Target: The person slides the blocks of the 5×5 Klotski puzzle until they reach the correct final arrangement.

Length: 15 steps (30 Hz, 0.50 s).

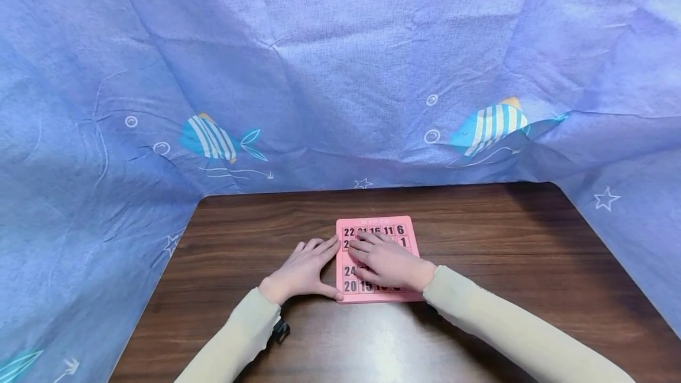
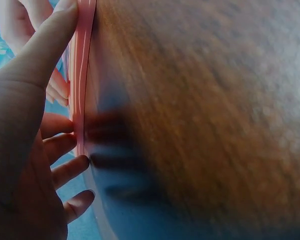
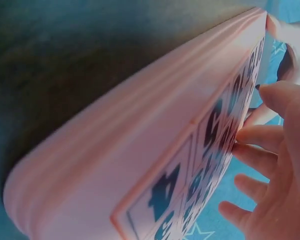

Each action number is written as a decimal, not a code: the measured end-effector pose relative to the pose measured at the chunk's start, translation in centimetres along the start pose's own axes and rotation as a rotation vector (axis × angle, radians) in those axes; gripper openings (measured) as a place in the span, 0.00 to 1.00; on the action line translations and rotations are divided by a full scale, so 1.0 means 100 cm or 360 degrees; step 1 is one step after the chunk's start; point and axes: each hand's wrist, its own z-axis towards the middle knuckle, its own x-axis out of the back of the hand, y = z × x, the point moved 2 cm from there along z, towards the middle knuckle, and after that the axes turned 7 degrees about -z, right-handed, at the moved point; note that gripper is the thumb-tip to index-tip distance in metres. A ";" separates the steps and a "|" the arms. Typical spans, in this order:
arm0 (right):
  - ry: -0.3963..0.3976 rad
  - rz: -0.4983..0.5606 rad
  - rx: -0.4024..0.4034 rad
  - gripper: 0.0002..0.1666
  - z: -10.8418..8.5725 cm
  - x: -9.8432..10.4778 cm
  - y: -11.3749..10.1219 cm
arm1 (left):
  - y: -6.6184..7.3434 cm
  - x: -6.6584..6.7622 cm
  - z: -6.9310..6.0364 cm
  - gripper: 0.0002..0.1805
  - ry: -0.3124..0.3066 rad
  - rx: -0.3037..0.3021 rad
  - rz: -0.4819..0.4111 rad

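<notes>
A pink number sliding puzzle lies flat on the table, with black numbers on its square tiles. Along its left side rests my left hand, fingers extended to the edge and thumb at the near left corner. In the left wrist view the thumb touches the puzzle's pink side wall. Over the tiles is my right hand, its fingers loosely spread and covering the middle numbers. The right wrist view shows its fingertips at the tile surface, gripping nothing.
The dark wood-grain table extends around the puzzle. Behind it hangs a blue cloth printed with striped fish and stars. A small black object sits at the left cuff.
</notes>
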 end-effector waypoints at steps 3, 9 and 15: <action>-0.0010 -0.0015 0.0002 0.30 -0.001 0.000 -0.002 | 0.001 0.001 0.000 0.65 0.0000 0.0008 -0.0004; 0.0003 -0.0056 -0.0001 0.31 -0.008 0.000 -0.012 | 0.001 0.001 0.000 0.65 0.0020 -0.0014 0.0019; -0.0031 -0.0074 0.0031 0.34 -0.020 -0.002 -0.026 | 0.001 0.000 -0.001 0.65 0.0038 -0.0036 0.0023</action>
